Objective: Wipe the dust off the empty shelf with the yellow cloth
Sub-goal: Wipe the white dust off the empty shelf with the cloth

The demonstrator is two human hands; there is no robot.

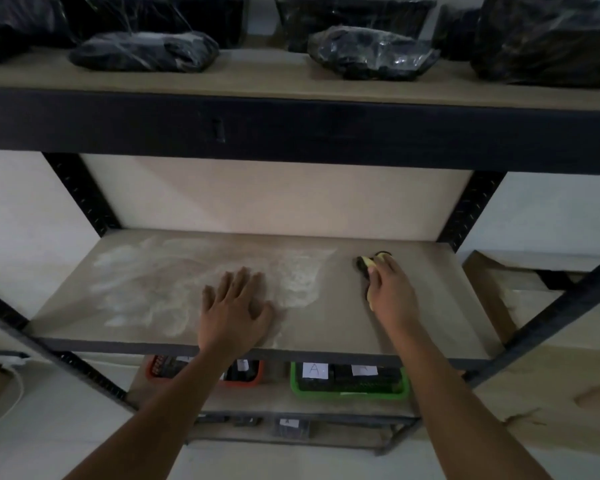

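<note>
The empty shelf (pixel 326 327) is a tan board in a black metal rack. White dust (pixel 174 275) covers its left and middle part; the right part looks bare. My left hand (pixel 234 304) rests flat on the board with straight fingers, at the dust's right edge. My right hand (pixel 390 289) lies on the right part of the board and grips the yellow cloth (pixel 369 263). Only a bit of cloth shows past the fingers, with a dark patch beside it.
The shelf above holds several black plastic-wrapped bundles (pixel 371 51). Below sit a green basket (pixel 350 382) and a red basket (pixel 243 374) with labelled parts. Black slotted uprights (pixel 471 209) stand at the back corners. Cardboard boxes (pixel 551 341) stand to the right.
</note>
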